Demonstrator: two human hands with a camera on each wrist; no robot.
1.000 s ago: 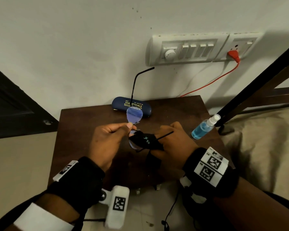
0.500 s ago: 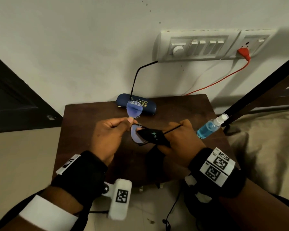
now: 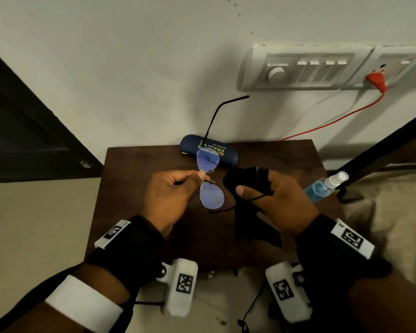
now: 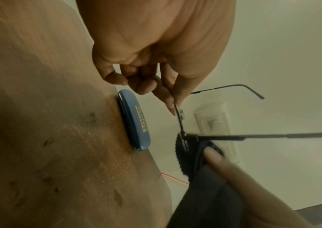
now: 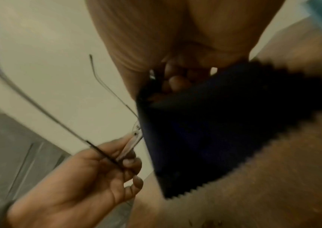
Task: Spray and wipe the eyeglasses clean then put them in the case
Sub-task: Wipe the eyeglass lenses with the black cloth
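Right hand (image 3: 281,200) now drawn off the lens, clutching black cloth (image 3: 247,183), left hand (image 3: 171,198) pinching eyeglasses (image 3: 210,195) at the bridge above the desk (image 3: 135,188), closed blue case (image 3: 209,151) by the wall, spray bottle (image 3: 322,188) holding blue liquid at right edge, switchboard (image 3: 322,68) above.

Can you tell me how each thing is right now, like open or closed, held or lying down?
Thin black-framed eyeglasses: arms unfolded, held up above the table.
Left hand: pinches the frame between the lenses.
Right hand: grips the cloth.
Black wiping cloth: bunched, off the lens.
Dark blue glasses case: closed, lying flat.
Small blue spray bottle: lying tilted, untouched.
Orange plug: plugged in.
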